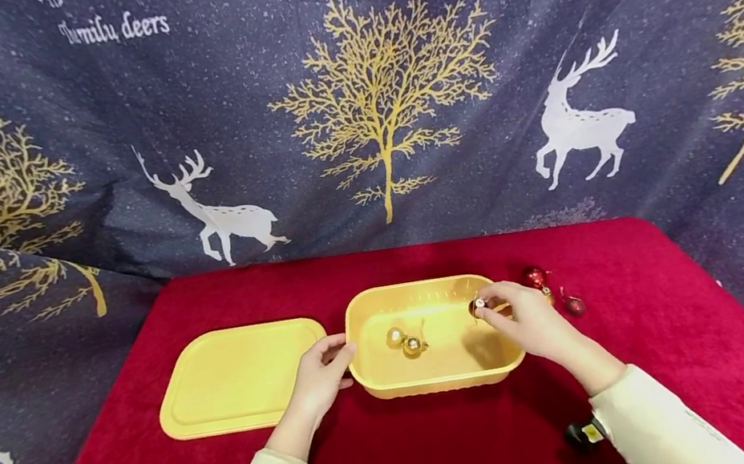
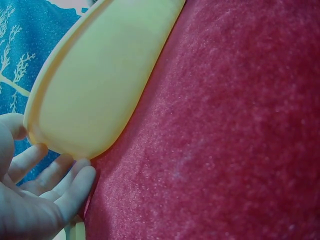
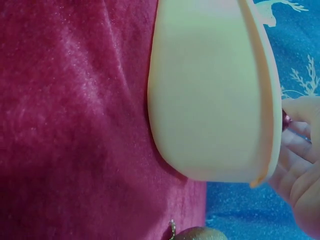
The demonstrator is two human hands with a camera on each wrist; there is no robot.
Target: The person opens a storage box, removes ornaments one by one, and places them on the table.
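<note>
A yellow plastic box (image 1: 440, 383), without a lid on it, stands on the red cloth. My left hand (image 1: 321, 374) holds its left end, with the thumb at the rim and the fingers along the outer wall in the left wrist view. Over the box's right end, my right hand (image 1: 520, 316) pinches a dark red Christmas bauble (image 1: 477, 303) between thumb and fingertips. The bauble is mostly covered by the fingers and peeks past the rim in the right wrist view. Inside the box lie two gold baubles, one (image 1: 395, 336) beside the other (image 1: 414, 346).
Left of the box lies its flat yellow lid (image 1: 242, 378). Right of it are a red bauble (image 1: 535, 276), a gold bauble (image 1: 547, 295) partly hidden by the hand, and a dark red bauble (image 1: 574, 305). A dark printed curtain (image 1: 336, 189) hangs behind the table.
</note>
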